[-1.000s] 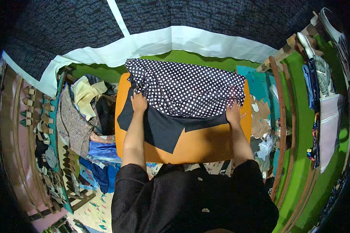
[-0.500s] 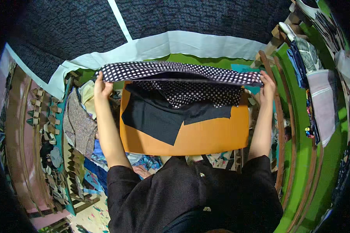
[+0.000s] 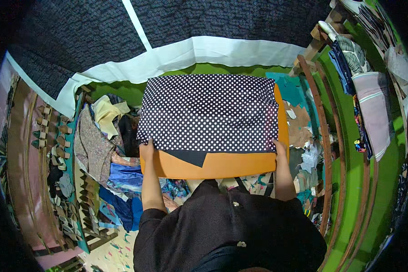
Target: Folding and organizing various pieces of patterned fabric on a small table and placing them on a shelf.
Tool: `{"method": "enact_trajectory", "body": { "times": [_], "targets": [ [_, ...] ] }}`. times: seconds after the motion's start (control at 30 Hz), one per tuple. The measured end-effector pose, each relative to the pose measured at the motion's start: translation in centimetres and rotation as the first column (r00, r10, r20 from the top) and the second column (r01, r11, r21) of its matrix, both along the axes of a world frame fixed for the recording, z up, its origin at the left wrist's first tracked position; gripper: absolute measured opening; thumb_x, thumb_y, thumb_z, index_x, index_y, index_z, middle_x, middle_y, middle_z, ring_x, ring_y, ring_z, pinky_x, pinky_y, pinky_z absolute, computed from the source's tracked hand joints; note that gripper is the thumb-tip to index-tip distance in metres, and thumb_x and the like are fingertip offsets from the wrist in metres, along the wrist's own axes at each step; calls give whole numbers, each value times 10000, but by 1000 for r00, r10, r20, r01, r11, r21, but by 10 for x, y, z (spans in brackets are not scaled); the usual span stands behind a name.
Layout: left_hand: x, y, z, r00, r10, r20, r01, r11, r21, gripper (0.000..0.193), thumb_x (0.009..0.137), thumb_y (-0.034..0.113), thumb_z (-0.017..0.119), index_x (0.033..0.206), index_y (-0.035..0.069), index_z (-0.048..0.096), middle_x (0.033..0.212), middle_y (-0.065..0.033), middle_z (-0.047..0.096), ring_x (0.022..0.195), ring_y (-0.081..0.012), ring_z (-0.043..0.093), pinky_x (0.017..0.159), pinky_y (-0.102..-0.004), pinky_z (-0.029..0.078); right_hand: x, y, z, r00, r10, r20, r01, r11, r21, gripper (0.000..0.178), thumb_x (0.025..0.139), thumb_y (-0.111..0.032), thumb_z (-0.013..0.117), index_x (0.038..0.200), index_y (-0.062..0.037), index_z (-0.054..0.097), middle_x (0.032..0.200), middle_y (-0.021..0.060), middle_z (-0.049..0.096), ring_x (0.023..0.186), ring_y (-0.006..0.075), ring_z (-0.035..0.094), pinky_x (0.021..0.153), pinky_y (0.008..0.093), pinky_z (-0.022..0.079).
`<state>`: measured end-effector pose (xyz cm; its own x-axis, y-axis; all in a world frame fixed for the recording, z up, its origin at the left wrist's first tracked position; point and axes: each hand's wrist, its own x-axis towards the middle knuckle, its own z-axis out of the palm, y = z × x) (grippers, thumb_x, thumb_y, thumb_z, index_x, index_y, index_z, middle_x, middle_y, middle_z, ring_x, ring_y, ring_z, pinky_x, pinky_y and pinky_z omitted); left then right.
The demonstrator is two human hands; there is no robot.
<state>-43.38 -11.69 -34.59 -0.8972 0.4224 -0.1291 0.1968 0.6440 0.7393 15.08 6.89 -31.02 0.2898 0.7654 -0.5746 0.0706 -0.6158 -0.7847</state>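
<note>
A black fabric with white polka dots lies spread over an orange tabletop, covering most of it. My left hand pinches its near left corner, thumb on top. At the near right corner my right hand is closed on the cloth in the same way. From under the near edge sticks out a pointed piece of plain black cloth; the rest of that piece is hidden. The orange surface shows along the near side and the right edge.
Heaped clothes and cloth lie left of the table, with scraps to its right. A rack of shoes stands far left. Wooden rails and hanging garments line the right, and a white-edged dark curtain hangs behind.
Both hands have come down toward me and slightly inward, drawing the polka-dot fabric from a raised, folded strip into a flat sheet. It now covers most of the plain black cloth.
</note>
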Motion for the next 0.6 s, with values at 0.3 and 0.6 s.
{"method": "enact_trajectory", "body": {
  "times": [0.3, 0.6],
  "targets": [
    [63, 69, 59, 961, -185, -203, 113, 940, -322, 249, 625, 190, 636, 828, 63, 567, 941, -158, 550, 846, -308, 537, 738, -363, 447, -78, 15, 35, 634, 117, 765, -142, 989, -34, 674, 630, -355, 692, 1198, -105, 428, 1187, 154, 479, 1083, 324, 449, 919, 472, 276],
    [22, 68, 68, 757, -178, 629, 303, 948, -96, 270, 631, 232, 645, 801, 31, 584, 664, -42, 600, 546, -152, 574, 440, -318, 418, -52, 24, 39, 942, 189, 276, -267, 922, 280, 376, 642, -91, 624, 987, 38, 547, 949, 131, 593, 850, 233, 564, 758, 322, 422]
  ]
}}
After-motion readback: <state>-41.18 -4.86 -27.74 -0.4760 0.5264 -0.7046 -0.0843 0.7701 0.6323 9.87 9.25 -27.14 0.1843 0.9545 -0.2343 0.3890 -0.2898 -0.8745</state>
